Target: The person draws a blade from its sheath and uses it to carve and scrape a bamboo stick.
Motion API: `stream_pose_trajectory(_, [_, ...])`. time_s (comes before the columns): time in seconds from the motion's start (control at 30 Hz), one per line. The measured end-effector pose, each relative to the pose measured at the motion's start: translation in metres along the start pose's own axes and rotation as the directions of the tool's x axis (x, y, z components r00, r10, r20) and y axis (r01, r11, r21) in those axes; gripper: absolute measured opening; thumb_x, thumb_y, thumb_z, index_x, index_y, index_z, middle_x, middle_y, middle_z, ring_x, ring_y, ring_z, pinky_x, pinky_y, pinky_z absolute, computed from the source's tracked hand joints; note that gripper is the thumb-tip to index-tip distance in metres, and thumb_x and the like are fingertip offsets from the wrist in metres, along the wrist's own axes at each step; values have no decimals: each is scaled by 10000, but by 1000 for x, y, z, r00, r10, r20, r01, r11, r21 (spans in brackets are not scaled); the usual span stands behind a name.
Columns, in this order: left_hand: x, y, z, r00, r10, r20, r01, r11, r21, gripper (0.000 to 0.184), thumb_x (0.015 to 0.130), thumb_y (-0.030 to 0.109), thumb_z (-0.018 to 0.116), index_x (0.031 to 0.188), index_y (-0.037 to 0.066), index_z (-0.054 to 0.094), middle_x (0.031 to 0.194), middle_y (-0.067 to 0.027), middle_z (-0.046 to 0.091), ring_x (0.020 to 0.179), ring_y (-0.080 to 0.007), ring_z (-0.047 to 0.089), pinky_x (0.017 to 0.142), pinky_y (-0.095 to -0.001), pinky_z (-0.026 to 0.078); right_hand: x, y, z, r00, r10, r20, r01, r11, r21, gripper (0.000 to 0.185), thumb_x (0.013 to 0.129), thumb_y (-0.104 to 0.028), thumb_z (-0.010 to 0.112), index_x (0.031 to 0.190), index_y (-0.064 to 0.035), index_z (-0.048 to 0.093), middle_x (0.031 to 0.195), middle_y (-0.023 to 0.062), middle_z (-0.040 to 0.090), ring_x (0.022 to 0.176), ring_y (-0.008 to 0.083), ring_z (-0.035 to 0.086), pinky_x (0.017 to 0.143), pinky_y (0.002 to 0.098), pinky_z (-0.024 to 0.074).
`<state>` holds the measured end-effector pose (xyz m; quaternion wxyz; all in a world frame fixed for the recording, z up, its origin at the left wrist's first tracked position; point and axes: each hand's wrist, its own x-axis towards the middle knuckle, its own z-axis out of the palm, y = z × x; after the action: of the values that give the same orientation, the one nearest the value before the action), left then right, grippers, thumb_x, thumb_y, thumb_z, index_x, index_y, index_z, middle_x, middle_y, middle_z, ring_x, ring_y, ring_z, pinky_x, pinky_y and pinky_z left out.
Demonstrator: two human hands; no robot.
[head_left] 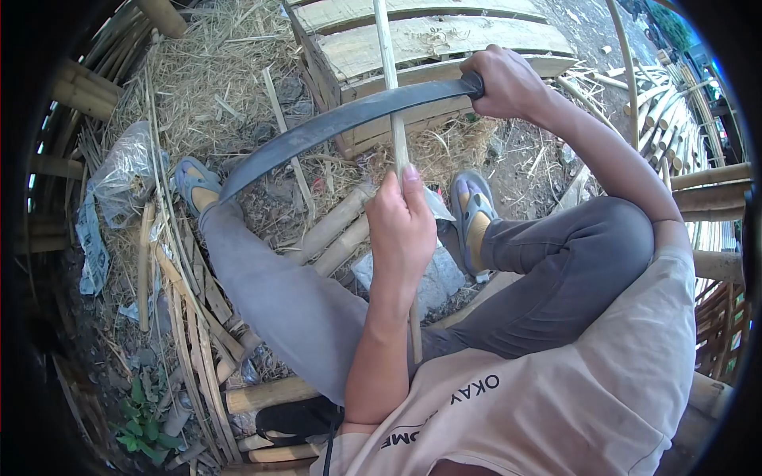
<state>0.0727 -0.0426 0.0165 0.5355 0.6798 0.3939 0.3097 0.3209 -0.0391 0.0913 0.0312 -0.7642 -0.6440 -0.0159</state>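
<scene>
My right hand (512, 82) is closed round the handle of a long, curved machete (333, 119) with a dark blade. The blade reaches out to the left, its tip near my left shin. It crosses in front of a narrow bamboo strip (386, 44), seemingly against it. My left hand (403, 234) grips this strip below the blade, thumb lying along it. Upward, the strip runs past a slatted wooden crate (381, 55); its lower end (416, 337) comes down by my thigh. Whether the blade has cut into the strip I cannot tell.
Bamboo poles (337, 230) and a pale block (444, 278) lie between my sandalled feet. Straw and shavings (214, 71) cover the ground. Plastic bags (123, 170) and long strips (198, 357) are at left. Cut bamboo (667, 111) is piled at far right.
</scene>
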Motion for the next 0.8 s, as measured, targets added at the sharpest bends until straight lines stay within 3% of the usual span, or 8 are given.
stream_pose_trajectory(0.13, [-11, 7, -9, 998, -26, 51, 26, 1000, 3, 368, 1056, 233, 459, 814, -36, 523, 554, -196, 499, 496, -378, 512, 530, -473, 386, 10, 35, -9, 986, 50, -158, -60, 997, -54, 228, 660, -74, 644, 854, -15, 749, 740, 172, 712, 693, 309, 708, 713, 404, 574])
stream_pose_trajectory(0.23, [-9, 8, -6, 998, 58, 31, -60, 997, 46, 357, 1055, 229, 462, 817, -30, 524, 552, -186, 496, 485, -357, 498, 528, -466, 385, 5, 38, -26, 990, 71, -118, -74, 997, -24, 166, 670, -53, 594, 778, 3, 707, 687, 200, 661, 684, 352, 656, 707, 445, 530])
stream_pose_trajectory(0.33, [-5, 3, 1, 999, 26, 41, -23, 998, -63, 392, 1073, 260, 454, 784, -2, 497, 560, -36, 439, 525, -111, 404, 500, -350, 343, -5, 10, -30, 1000, 13, -18, -13, 1000, 2, 243, 646, -74, 630, 850, -24, 753, 756, 193, 709, 714, 337, 702, 720, 420, 573])
stream_pose_trajectory(0.43, [-6, 3, 5, 993, 118, 3, -117, 992, -35, 380, 1072, 255, 455, 795, -1, 503, 561, -30, 425, 529, -101, 398, 497, -347, 333, -4, -11, -21, 988, -102, -119, 97, 994, -52, 237, 599, -42, 615, 802, 17, 722, 688, 221, 657, 701, 379, 669, 722, 455, 534])
stream_pose_trajectory(0.53, [-6, 10, -2, 995, 101, -24, -101, 995, -1, 349, 1050, 235, 472, 814, -19, 516, 531, -167, 478, 467, -341, 488, 505, -450, 361, 8, -8, -25, 992, -85, -98, 79, 995, -59, 238, 590, -66, 647, 804, 2, 727, 700, 214, 668, 722, 377, 681, 723, 447, 548])
stream_pose_trajectory(0.63, [-4, 5, -4, 994, 107, 12, -106, 994, -8, 341, 1050, 225, 470, 812, -15, 511, 522, -164, 479, 456, -342, 488, 495, -452, 355, 15, 7, -18, 963, -121, -239, 107, 992, -71, 173, 613, -84, 653, 761, -22, 718, 653, 189, 663, 654, 368, 677, 650, 448, 554])
stream_pose_trajectory(0.73, [-8, 9, -6, 993, 121, -5, -121, 993, 13, 325, 1050, 213, 468, 825, -18, 514, 518, -158, 481, 450, -329, 503, 486, -446, 359, 17, 3, -45, 986, -8, -169, -27, 978, -207, 188, 619, -74, 665, 782, 11, 703, 715, 209, 665, 691, 387, 649, 689, 472, 507])
stream_pose_trajectory(0.8, [-10, 18, -13, 994, 112, -8, -112, 993, 25, 314, 1050, 207, 465, 845, -23, 524, 524, -158, 490, 461, -316, 522, 488, -441, 365, 19, 26, -45, 974, 102, -202, -116, 992, -54, 107, 639, -55, 632, 715, 1, 682, 657, 207, 638, 634, 366, 633, 632, 457, 496])
